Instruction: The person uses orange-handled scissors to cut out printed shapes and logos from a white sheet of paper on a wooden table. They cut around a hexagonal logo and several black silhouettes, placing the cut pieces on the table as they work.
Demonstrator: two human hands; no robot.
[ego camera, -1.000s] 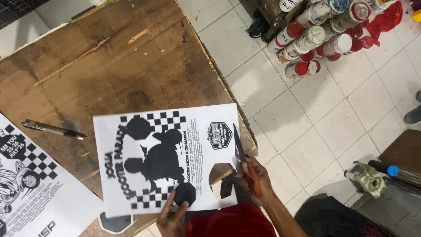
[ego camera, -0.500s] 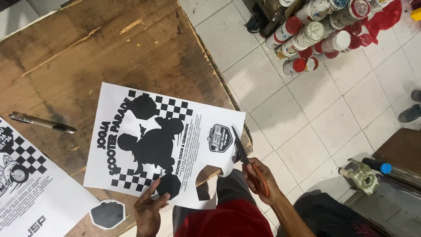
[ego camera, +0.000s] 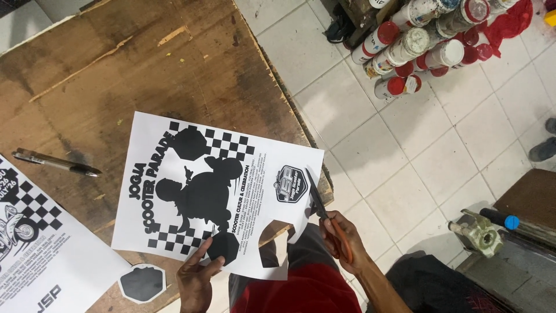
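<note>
My left hand (ego camera: 194, 278) pinches the near edge of a white printed sheet (ego camera: 214, 191) with black checkered patterns and a black silhouette; a rounded piece is cut out of its near edge. My right hand (ego camera: 343, 239) grips orange-handled scissors (ego camera: 322, 213) whose dark blades lie against the sheet's right edge beside a small badge print. The sheet hangs partly over the corner of a worn wooden table (ego camera: 116, 75).
A pen (ego camera: 55, 163) lies on the table at left. Another printed sheet (ego camera: 40, 255) and a small black cut-out shape (ego camera: 142, 283) rest near the front edge. Several spray cans (ego camera: 423, 46) stand on the tiled floor at upper right. A metal tool (ego camera: 479, 233) sits at right.
The printed sheet has been turned and shifted up and to the right. My right hand with the scissors has stayed at the sheet's right edge.
</note>
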